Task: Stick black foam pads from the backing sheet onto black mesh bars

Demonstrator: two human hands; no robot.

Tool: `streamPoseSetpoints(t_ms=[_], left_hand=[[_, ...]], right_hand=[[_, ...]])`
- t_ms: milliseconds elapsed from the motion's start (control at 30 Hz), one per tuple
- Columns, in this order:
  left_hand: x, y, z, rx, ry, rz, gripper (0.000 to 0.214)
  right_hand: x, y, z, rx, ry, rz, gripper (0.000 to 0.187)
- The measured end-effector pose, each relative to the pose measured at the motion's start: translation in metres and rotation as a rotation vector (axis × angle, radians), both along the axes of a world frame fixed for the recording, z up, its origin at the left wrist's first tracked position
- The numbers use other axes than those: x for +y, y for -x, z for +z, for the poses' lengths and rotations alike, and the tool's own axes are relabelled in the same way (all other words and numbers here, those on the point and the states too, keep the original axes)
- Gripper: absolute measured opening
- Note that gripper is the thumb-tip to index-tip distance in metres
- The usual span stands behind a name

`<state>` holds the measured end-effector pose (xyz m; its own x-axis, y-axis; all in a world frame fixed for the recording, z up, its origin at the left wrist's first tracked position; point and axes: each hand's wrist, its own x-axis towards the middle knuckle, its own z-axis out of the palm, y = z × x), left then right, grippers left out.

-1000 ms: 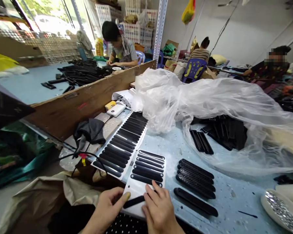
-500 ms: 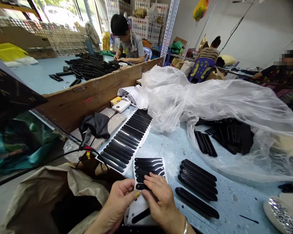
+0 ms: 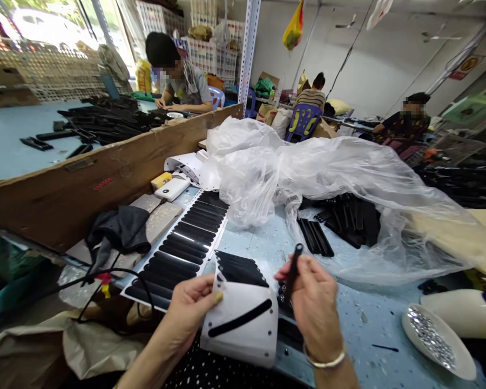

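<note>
My left hand [image 3: 190, 305] pinches the left edge of a white backing sheet [image 3: 243, 294] that bends toward me. Black rounded strips fill the sheet's far part, and a single strip lies slantwise across its bare near part. A loose black strip sticker [image 3: 294, 270], round-ended with a small hole near the tip, stands up between the fingers of my right hand [image 3: 318, 308]. Black patterned pieces [image 3: 284, 294] lie on the blue table partly hidden behind that hand. Left of my hands, longer sheets of black strips [image 3: 186, 229] rest flat.
A clear plastic bag [image 3: 308, 167] spreads over the table, with black pieces [image 3: 352, 219] under it. At right sits a white dish of shiny stones [image 3: 429, 337]. A wooden board [image 3: 105, 178] borders the left side. A cable, cloth [image 3: 123, 229] and power bank [image 3: 172, 188] lie there. Co-workers sit beyond.
My right hand has lifted off the sheet and moved right with a black strip. The sheet now bends up in my left hand. The view has turned right.
</note>
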<state>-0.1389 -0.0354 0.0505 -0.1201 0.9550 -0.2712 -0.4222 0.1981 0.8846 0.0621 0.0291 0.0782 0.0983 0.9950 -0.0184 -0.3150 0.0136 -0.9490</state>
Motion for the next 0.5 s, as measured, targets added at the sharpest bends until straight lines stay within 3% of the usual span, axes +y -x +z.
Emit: streamPoseSetpoints(t_ms=[133, 267, 333, 400, 500], left_hand=[[0.054, 0.016, 0.056, 0.025, -0.263, 0.183, 0.027], [0.105, 0.028, 0.126, 0.090, -0.643, 0.355, 0.020], [0.122, 0.033, 0.147, 0.100, -0.752, 0.364, 0.019], [0.131, 0.036, 0.151, 0.094, -0.751, 0.330, 0.019], [0.128, 0.038, 0.121, 0.125, -0.571, 0.231, 0.015]], right_hand=[[0.001, -0.038, 0.028, -0.031, -0.167, -0.208, 0.017], [-0.024, -0.055, 0.011, -0.133, -0.068, -0.118, 0.029], [-0.038, -0.056, -0.004, -0.244, -0.010, -0.082, 0.036], [-0.049, -0.056, -0.015, -0.388, 0.014, -0.100, 0.039], [-0.063, -0.057, -0.024, -0.578, -0.008, -0.180, 0.036]])
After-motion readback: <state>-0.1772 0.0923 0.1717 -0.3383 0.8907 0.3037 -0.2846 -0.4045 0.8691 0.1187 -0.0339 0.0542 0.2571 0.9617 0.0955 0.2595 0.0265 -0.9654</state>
